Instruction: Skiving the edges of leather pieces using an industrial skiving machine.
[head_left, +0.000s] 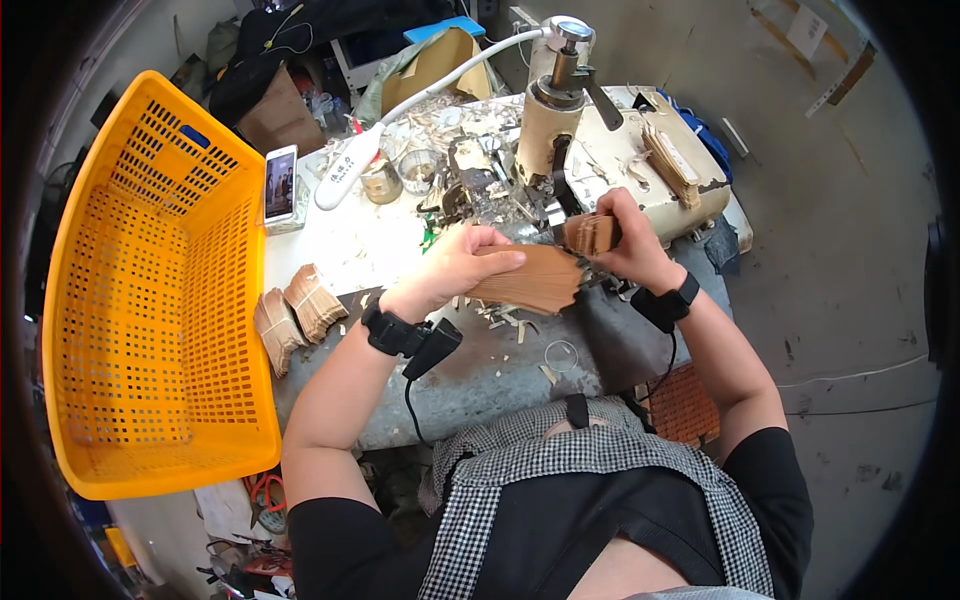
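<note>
My left hand [455,268] is closed around a fanned stack of thin brown strips [530,282], thumb on top, their jagged ends pointing right. Just right of it, my right hand [640,248] grips a smaller, thicker stack of brown pieces [588,234] by its right end. Both stacks are close to the front of a cream bench machine [548,130] with an upright column and a round dial. The fingertips under each stack are hidden. Two banded bundles of similar strips, one [316,302] beside the other [278,328], lie left of my left forearm.
A large yellow plastic basket [228,345] stands at the left. A white gooseneck lamp [348,172], a phone [281,186], a jar [381,182] and scattered shavings occupy the bench. Another bundle [672,168] rests on the machine's right side. A thin clear ring [562,356] lies near the front edge.
</note>
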